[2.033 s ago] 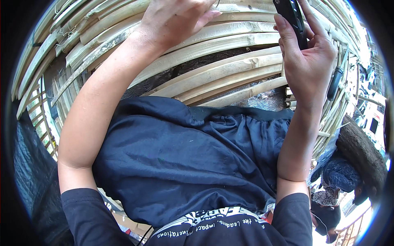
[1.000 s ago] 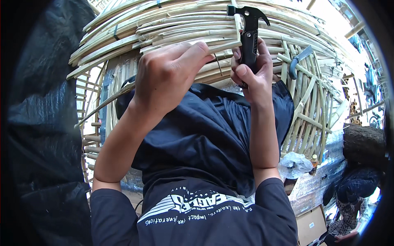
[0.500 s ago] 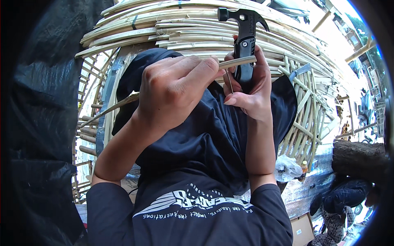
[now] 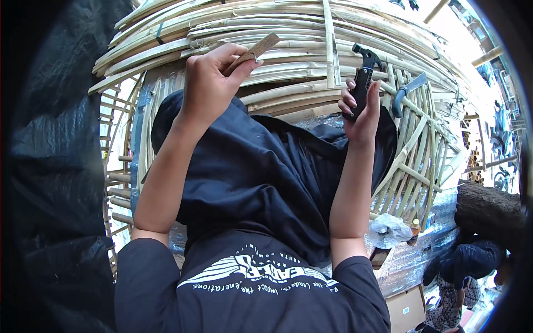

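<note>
My left hand (image 4: 214, 77) is raised over the left knee, its thumb and fingers closed on a flat brown bamboo strip (image 4: 262, 46). A small shiny metal bit (image 4: 255, 56) shows by the thumb tip; its full shape is hidden. My right hand (image 4: 362, 114) grips a black claw hammer (image 4: 363, 83) by its thick handle, head pointing up and away from me. The hammer and the strip are well apart. Dark trousers (image 4: 250, 161) cover my lap beneath both hands.
Long split bamboo slats (image 4: 266, 72) lie stacked ahead. A blade with a dark handle (image 4: 408, 91) rests on a bamboo frame (image 4: 413, 150) at right. Nearby are a plastic bag (image 4: 388, 230), a log (image 4: 486, 208), a cardboard box (image 4: 405, 311) and another person (image 4: 466, 266).
My hands have moved apart: the left went up and left with the bamboo piece, which is turned differently now. The right shifted right and away, and the hammer sits lower in view.
</note>
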{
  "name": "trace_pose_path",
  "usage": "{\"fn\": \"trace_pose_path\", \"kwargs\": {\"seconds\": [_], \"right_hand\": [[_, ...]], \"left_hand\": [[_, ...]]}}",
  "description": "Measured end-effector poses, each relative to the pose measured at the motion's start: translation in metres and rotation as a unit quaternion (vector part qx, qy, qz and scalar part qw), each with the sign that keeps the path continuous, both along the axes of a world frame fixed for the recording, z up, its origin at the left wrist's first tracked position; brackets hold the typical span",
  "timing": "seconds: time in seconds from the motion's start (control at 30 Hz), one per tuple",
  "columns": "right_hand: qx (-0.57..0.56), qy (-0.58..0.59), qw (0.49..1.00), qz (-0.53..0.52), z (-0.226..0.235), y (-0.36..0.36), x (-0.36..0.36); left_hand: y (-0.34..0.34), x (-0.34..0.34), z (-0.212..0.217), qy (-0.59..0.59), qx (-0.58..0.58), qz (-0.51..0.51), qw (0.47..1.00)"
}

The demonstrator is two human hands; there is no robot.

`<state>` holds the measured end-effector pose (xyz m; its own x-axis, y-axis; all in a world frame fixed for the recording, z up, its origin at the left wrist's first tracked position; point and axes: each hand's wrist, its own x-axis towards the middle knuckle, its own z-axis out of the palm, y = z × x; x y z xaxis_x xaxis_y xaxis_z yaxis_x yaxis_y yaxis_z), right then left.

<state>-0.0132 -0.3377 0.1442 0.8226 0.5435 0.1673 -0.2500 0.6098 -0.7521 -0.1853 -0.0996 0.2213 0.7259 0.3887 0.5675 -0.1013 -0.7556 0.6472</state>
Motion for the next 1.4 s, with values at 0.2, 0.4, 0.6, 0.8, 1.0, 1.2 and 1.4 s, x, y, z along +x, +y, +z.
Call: {"fn": "trace_pose_path", "kwargs": {"seconds": [0.2, 0.4, 0.6, 0.8, 1.0, 1.2, 1.4], "right_hand": [[-0.012, 0.094, 0.995, -0.023, -0.024, 0.012, 0.025], [-0.047, 0.093, 0.995, -0.013, -0.041, 0.027, 0.035], [-0.071, 0.127, 0.989, -0.014, -0.046, 0.036, 0.037], [-0.089, 0.101, 0.991, 0.003, -0.048, 0.036, 0.031], [-0.116, 0.108, 0.987, -0.009, -0.048, 0.038, 0.032], [-0.129, 0.109, 0.985, -0.018, -0.049, 0.037, 0.030], [-0.125, 0.107, 0.986, -0.029, -0.049, 0.035, 0.029]], "left_hand": [[0.062, 0.092, -0.076, 0.148, 0.027, -0.008, 0.989], [0.093, 0.135, -0.139, 0.228, 0.056, -0.001, 0.972], [0.116, 0.148, -0.138, 0.309, -0.010, -0.063, 0.949], [0.114, 0.131, -0.121, 0.425, -0.236, -0.191, 0.853], [0.107, 0.116, -0.121, 0.452, -0.296, -0.165, 0.825], [0.099, 0.089, -0.117, 0.246, -0.345, -0.154, 0.893], [0.052, 0.043, -0.069, -0.043, -0.777, -0.484, 0.401]]}}
